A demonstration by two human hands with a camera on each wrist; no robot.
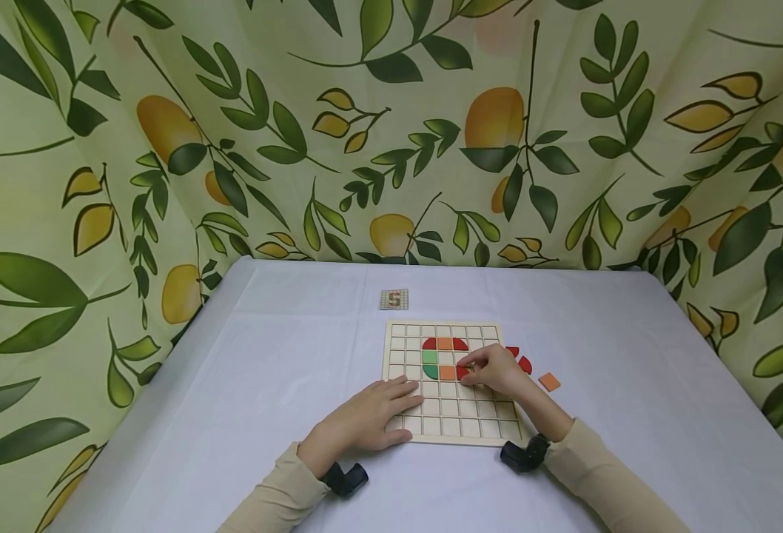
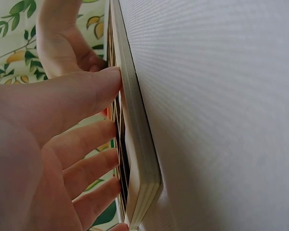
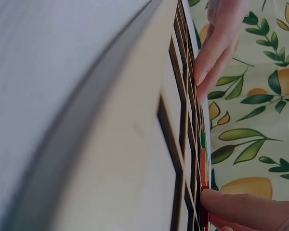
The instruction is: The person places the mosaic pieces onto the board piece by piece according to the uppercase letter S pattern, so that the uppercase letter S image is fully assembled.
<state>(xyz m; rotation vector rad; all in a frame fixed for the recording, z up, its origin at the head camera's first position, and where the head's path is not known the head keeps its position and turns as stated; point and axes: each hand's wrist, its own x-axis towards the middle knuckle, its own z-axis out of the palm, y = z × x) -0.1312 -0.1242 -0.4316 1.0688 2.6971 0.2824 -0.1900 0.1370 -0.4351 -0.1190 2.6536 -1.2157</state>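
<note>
A square wooden grid board [image 1: 451, 427] lies on the table with coloured tiles in its upper middle cells. Red rounded tiles and an orange tile [image 1: 445, 344] form the top row; a light green square [image 1: 429, 357] and a darker green rounded tile [image 1: 430, 371] run down the left. My right hand [image 1: 498, 369] pinches a red tile [image 1: 462, 374] at the lower right of this group, beside another orange square [image 1: 447, 372]; its fingers partly hide it. Spread over the board's lower left is my left hand [image 1: 371, 414], its fingertips resting on the grid and its thumb [image 2: 106, 86] against the near edge.
Loose red tiles [image 1: 525, 365] and an orange square tile [image 1: 549, 381] lie right of the board. Beyond its far edge sits a small patterned card [image 1: 394, 299]. A leaf-print curtain [image 1: 338, 148] surrounds the white-covered table [image 1: 285, 333].
</note>
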